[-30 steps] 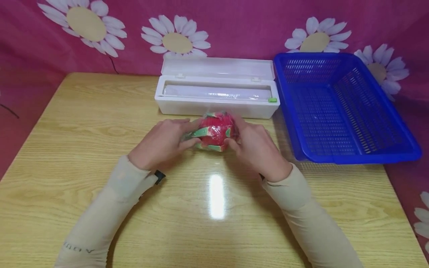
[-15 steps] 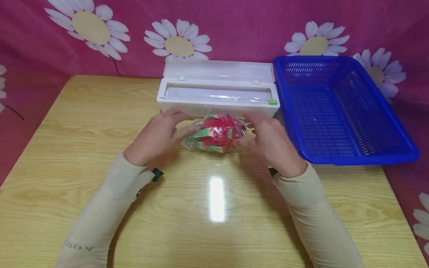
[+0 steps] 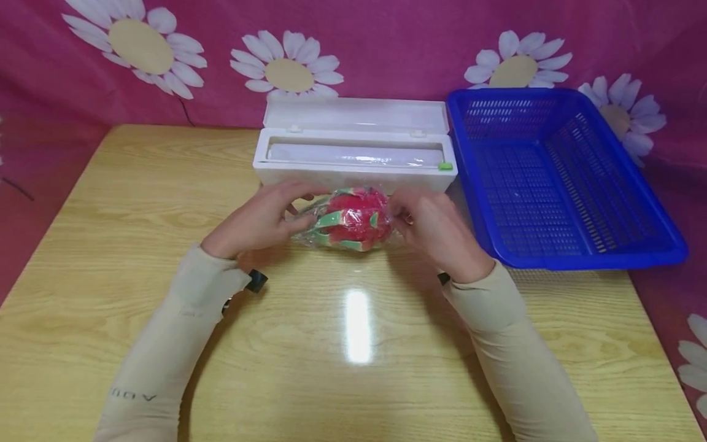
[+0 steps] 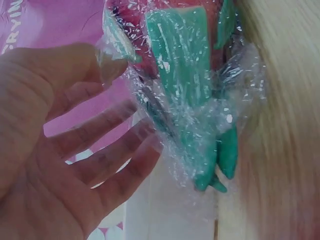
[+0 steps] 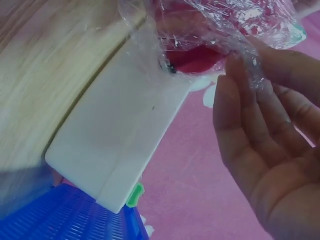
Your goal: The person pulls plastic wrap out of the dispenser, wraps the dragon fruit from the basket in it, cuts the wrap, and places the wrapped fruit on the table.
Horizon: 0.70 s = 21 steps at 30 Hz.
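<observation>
A red dragon fruit (image 3: 356,215) with green scales is wrapped in clear cling film (image 4: 190,115). It lies sideways between both hands, in front of the white cling film box. My left hand (image 3: 259,215) is at its green-tipped left end. In the left wrist view the thumb touches the film, while the fingers (image 4: 125,145) stay spread and fairly straight behind the fruit. At the other end my right hand (image 3: 436,224) pinches a gathered bit of film between thumb and fingertips, which the right wrist view shows closely.
The white cling film box (image 3: 353,178) stands with its lid raised, a film roll (image 3: 353,155) inside and a green slider (image 3: 445,166) at its right end. A blue plastic basket (image 3: 558,261) sits at the right of the wooden table (image 3: 309,380). A flowered pink cloth hangs behind.
The right hand let go of the fruit's side, drew back to the right, then came in and took hold of film at that end. The left hand shifted slightly left.
</observation>
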### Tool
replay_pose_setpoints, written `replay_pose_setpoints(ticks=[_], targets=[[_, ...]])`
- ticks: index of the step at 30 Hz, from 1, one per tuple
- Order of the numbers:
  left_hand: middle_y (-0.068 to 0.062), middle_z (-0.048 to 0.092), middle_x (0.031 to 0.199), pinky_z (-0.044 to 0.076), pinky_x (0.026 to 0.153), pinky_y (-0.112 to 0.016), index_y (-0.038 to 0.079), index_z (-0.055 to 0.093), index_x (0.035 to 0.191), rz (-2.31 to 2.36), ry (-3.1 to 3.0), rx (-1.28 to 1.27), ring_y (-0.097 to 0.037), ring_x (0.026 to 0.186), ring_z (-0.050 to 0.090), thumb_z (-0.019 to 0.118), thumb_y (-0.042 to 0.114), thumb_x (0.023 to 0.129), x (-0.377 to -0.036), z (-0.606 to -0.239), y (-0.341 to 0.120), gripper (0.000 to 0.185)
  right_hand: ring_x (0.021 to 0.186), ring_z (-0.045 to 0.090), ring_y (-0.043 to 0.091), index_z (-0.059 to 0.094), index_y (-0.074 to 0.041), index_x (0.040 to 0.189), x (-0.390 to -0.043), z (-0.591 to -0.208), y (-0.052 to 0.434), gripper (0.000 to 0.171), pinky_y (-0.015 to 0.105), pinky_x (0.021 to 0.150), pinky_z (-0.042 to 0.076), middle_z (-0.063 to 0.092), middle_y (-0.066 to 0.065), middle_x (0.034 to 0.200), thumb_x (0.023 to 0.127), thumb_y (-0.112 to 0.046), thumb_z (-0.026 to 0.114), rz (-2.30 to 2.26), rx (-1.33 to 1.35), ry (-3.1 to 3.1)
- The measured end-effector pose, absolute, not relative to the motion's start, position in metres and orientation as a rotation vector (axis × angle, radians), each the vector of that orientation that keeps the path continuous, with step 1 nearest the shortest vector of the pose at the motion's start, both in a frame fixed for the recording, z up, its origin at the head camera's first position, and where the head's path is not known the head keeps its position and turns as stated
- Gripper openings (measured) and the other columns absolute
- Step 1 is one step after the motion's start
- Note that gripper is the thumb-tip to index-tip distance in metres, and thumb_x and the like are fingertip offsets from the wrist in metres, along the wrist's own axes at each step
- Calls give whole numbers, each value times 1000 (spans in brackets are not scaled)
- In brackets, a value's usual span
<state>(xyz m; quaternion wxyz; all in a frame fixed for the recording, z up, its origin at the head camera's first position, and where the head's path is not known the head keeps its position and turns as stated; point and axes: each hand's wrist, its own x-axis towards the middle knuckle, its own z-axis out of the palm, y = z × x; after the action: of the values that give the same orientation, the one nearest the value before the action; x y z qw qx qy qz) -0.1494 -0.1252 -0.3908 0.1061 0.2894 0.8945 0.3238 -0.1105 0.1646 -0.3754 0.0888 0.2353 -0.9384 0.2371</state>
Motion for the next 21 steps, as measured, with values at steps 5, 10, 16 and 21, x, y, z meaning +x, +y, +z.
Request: replay_pose_setpoints(ticks=[5, 10, 16, 21], targets=[[-3, 54, 152, 53, 109, -48, 22, 51, 152, 976, 2573, 844, -23, 135, 53, 70, 15, 94, -152, -389, -121, 61, 84, 73, 26, 77, -5, 85, -115, -376, 163, 8, 44, 72, 58, 76, 11, 89, 84, 3, 74, 673, 736, -2780], [-5, 52, 154, 50, 114, -48, 18, 49, 153, 954, 2548, 869, -23, 132, 51, 71, 13, 91, -154, -389, -116, 65, 79, 71, 24, 78, -8, 83, -116, -374, 164, 10, 43, 69, 56, 77, 8, 84, 82, 2, 76, 671, 745, -2782], [-4, 55, 149, 50, 114, -47, 17, 53, 149, 938, 2548, 899, -21, 128, 52, 73, 13, 91, -156, -389, -113, 61, 75, 68, 25, 78, -6, 82, -116, -372, 164, 9, 42, 68, 56, 74, 10, 81, 81, 3, 76, 632, 783, -2773], [-3, 57, 145, 52, 112, -46, 17, 53, 146, 938, 2527, 871, -21, 127, 54, 77, 18, 91, -157, -388, -111, 60, 75, 65, 24, 76, -4, 83, -115, -370, 163, 5, 39, 67, 53, 70, 9, 80, 81, -1, 72, 608, 794, -2812]])
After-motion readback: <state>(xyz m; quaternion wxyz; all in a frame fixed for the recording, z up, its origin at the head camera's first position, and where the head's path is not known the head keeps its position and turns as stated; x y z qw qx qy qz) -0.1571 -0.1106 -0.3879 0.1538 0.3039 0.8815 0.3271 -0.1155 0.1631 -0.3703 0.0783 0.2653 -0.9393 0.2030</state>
